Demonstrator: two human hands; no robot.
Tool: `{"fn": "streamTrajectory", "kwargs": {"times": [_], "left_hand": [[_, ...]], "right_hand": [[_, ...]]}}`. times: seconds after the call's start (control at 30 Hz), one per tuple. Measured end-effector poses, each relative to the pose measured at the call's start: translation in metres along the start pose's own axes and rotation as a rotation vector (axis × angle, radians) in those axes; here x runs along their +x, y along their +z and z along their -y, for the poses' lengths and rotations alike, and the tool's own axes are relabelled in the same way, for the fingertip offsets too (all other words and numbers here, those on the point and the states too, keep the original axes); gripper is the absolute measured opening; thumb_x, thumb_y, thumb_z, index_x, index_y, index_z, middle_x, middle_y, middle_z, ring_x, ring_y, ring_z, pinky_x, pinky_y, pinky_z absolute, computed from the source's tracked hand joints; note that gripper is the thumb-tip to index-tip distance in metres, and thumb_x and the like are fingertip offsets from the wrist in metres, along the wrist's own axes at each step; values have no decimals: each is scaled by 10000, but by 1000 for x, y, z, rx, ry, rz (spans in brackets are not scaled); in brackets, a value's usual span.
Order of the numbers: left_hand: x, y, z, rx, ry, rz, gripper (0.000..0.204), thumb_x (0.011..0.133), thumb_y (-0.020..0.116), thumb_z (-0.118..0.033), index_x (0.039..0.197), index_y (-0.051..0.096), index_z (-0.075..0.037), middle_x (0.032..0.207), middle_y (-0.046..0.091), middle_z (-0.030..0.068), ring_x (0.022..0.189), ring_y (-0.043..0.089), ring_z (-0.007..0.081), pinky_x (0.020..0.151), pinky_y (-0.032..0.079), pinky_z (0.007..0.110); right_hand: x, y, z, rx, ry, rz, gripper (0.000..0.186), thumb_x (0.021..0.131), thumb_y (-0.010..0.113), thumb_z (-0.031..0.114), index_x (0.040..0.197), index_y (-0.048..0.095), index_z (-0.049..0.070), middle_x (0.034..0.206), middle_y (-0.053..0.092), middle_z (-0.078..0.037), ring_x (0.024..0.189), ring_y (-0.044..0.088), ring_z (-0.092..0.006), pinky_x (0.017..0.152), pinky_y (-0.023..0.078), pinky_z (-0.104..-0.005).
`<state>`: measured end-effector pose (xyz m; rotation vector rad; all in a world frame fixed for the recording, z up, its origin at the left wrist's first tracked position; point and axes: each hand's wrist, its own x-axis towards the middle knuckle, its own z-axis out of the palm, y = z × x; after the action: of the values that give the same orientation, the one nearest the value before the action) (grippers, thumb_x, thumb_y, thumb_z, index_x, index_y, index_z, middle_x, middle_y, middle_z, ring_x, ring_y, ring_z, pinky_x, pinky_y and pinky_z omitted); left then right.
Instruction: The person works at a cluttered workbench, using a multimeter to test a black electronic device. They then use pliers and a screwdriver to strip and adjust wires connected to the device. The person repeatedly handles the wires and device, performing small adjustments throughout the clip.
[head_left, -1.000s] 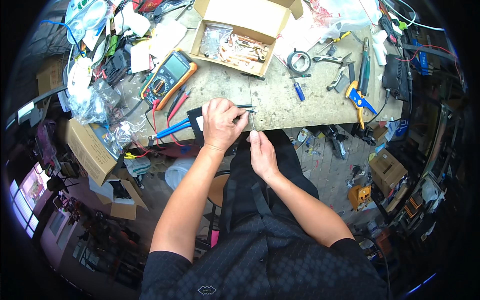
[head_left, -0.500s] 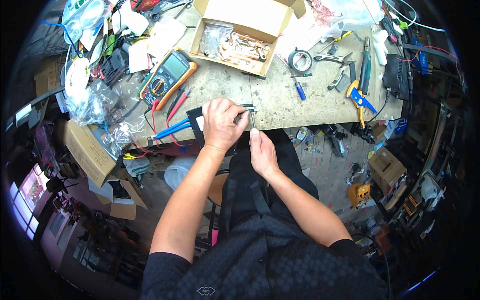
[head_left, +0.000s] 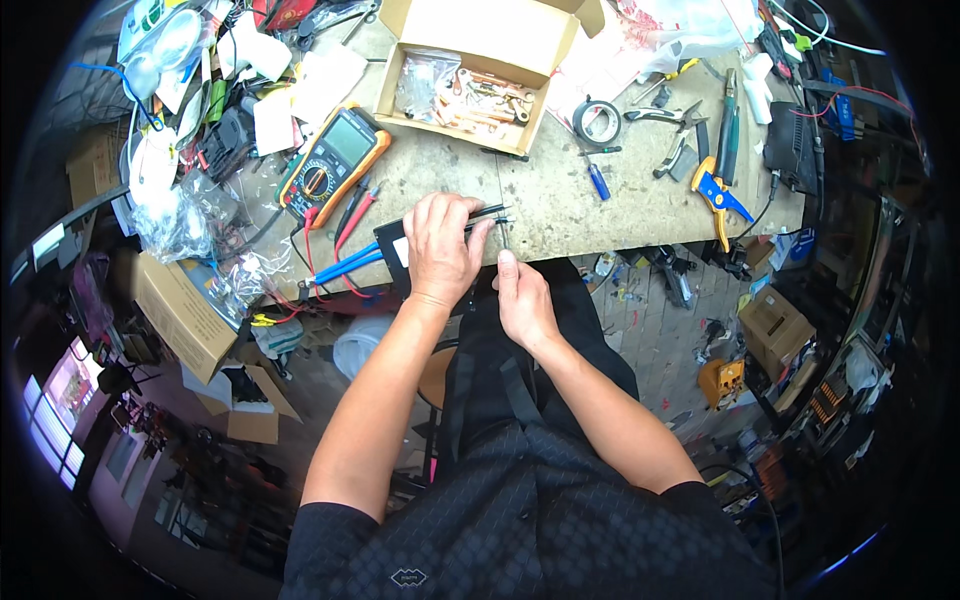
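My left hand (head_left: 440,245) lies over a flat black box (head_left: 393,255) at the table's front edge, thumb and fingers closed around black cables (head_left: 488,211) that come out of its right side. Thick blue cables (head_left: 350,264) leave the box on the left. Just right of and below the cable ends, my right hand (head_left: 525,303) is closed with its thumb on top. It grips a tool with a thin metal shaft (head_left: 503,236), whose tip points up at the cable ends; the handle is hidden in the palm.
A multimeter (head_left: 335,160) with red and black probes lies left. Behind stands an open cardboard box (head_left: 400,112) of copper-coloured lugs. To the right are black tape (head_left: 597,123), a blue screwdriver (head_left: 598,182), a blue-yellow wire stripper (head_left: 716,200) and green-handled cutters (head_left: 730,130). Clutter covers the left side.
My left thumb and fingers have shifted slightly on the black cables, and the cable ends sit a little apart. My right hand has moved slightly, still holding the thin-shafted tool.
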<state>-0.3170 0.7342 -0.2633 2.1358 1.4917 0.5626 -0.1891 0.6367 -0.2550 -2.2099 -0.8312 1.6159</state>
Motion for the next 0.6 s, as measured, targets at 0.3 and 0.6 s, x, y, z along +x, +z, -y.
{"fn": "streamTrajectory", "kwargs": {"times": [0.3, 0.6], "left_hand": [[2, 3, 0, -10, -16, -23, 225, 818, 852, -157, 958, 676, -139, 991, 649, 39, 1059, 599, 307, 964, 426, 456], [3, 1, -3, -8, -15, -16, 221, 816, 855, -180, 933, 671, -146, 1007, 639, 37, 1072, 586, 308, 957, 419, 453]], "right_hand": [[-1, 11, 7, -47, -22, -130, 764, 1135, 361, 585, 866, 689, -50, 808, 698, -264, 832, 709, -443, 802, 541, -505], [-2, 16, 10, -80, -16, -181, 733, 1140, 365, 563, 883, 696, -38, 829, 709, -265, 861, 707, -468, 818, 537, -523]]}}
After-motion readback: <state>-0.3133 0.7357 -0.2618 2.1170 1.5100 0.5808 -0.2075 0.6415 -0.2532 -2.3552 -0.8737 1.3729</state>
